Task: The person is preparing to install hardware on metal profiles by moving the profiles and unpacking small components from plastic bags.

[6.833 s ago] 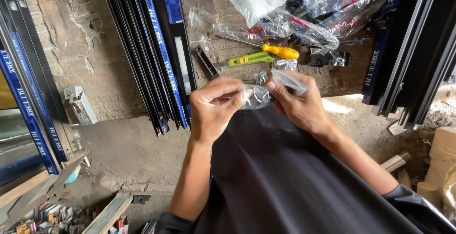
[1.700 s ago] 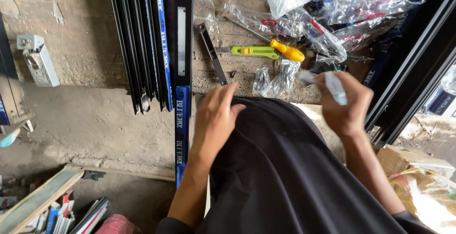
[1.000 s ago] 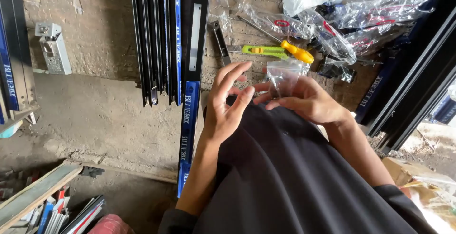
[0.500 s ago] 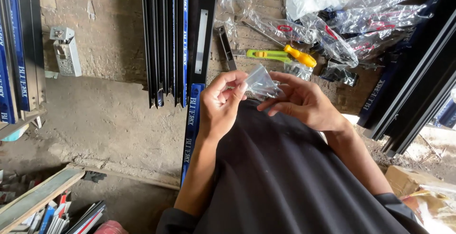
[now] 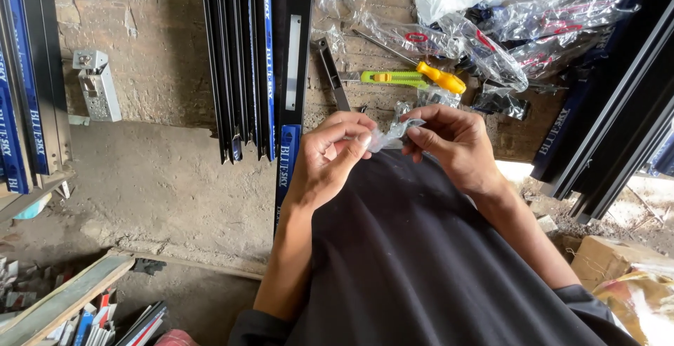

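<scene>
A small clear plastic bag is pinched between my two hands, above my black shirt. My left hand grips its left end with thumb and fingers. My right hand holds its right end. What is inside the bag cannot be made out. Just beyond my hands, on the brick floor, lie a green utility knife and a screwdriver with a yellow handle.
Black metal profiles with blue labels lean at the middle, far left and right. A heap of clear plastic bags lies at the top right. A grey metal fitting sits left. A cardboard box is lower right.
My right hand, earlier raised apart to the right with a small bag, came back to my left hand. Both hands now hold the bag, which looks more bunched than half a second ago.
</scene>
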